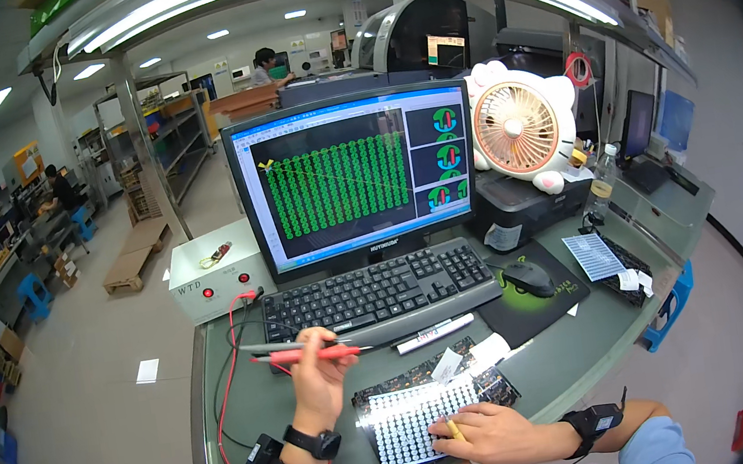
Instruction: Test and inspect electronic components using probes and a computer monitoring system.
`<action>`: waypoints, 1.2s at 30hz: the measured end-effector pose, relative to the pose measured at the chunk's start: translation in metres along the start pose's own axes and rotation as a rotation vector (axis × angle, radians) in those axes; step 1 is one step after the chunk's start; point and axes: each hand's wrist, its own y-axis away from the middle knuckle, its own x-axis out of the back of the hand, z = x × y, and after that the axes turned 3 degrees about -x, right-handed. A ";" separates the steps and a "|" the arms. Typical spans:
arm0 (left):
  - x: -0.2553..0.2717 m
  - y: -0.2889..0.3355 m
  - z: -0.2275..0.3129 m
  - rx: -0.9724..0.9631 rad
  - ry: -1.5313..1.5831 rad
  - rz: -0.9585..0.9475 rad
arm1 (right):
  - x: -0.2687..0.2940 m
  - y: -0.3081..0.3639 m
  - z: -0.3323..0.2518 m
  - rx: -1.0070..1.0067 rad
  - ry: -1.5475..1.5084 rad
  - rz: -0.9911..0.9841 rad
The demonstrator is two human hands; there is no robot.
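Note:
My left hand (319, 391) is raised in front of the keyboard (379, 292), fingers closed around a pair of test probes. The red test probe (336, 352) and the dark test probe (269, 347) lie nearly level across the fingers. A red lead runs to the white box (216, 280) at left. My right hand (502, 435) rests on the right side of a circuit board panel (398, 430) covered with rows of white round pieces. Between its fingers is a slim yellow pen-shaped tool (455, 429), its pale end pointing toward me. Darker circuit boards (500, 388) show beneath the panel.
A monitor (350, 178) with a green dot grid stands behind the keyboard. A white marker (435, 333), a mouse (529, 278) on a black mat and a cat-shaped fan (521, 123) are to the right. A blue-white striped card (593, 256) lies near the right edge.

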 end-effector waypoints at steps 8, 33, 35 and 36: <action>0.008 -0.016 0.015 -0.137 0.108 -0.047 | 0.023 0.002 0.003 0.018 0.079 0.192; -0.050 0.009 0.026 0.760 -0.786 -0.943 | 0.016 -0.018 0.079 -0.690 -1.366 0.187; -0.041 0.004 0.019 0.712 -0.788 -0.948 | 0.007 -0.008 0.087 -0.726 -1.373 0.179; -0.034 0.002 0.021 0.643 -0.762 -0.909 | 0.004 -0.004 0.090 -0.756 -1.339 0.184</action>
